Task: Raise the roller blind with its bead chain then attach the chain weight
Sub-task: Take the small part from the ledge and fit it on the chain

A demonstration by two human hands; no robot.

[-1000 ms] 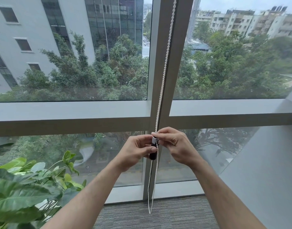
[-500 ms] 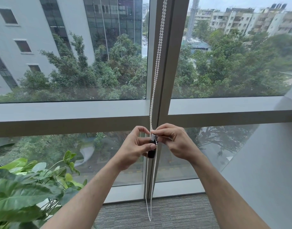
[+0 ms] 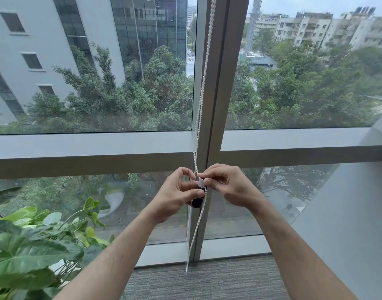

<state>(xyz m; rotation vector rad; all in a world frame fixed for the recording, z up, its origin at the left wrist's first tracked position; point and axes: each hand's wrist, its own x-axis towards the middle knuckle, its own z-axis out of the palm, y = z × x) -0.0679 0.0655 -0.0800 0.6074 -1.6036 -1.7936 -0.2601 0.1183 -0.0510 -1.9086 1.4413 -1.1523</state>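
Note:
A white bead chain (image 3: 204,83) hangs in two strands down the grey window mullion (image 3: 220,105) and ends in a loop near the floor. At chest height a small black chain weight (image 3: 197,202) with a white tab on top sits against the chain. My left hand (image 3: 177,195) pinches the weight from the left with thumb and fingers. From the right, my right hand (image 3: 227,187) grips the white tab and the chain at the weight's top. The roller blind is out of view above the frame.
A leafy green plant (image 3: 34,245) stands at the lower left, close to my left forearm. Grey carpet (image 3: 207,280) lies below the window. A pale wall (image 3: 348,224) slants in at the right. The horizontal window rail (image 3: 88,152) crosses behind my hands.
The view has drifted, so the chain now sits further left and straighter on the mullion. Both hands stay on the weight, with the fingers shifted slightly around its top.

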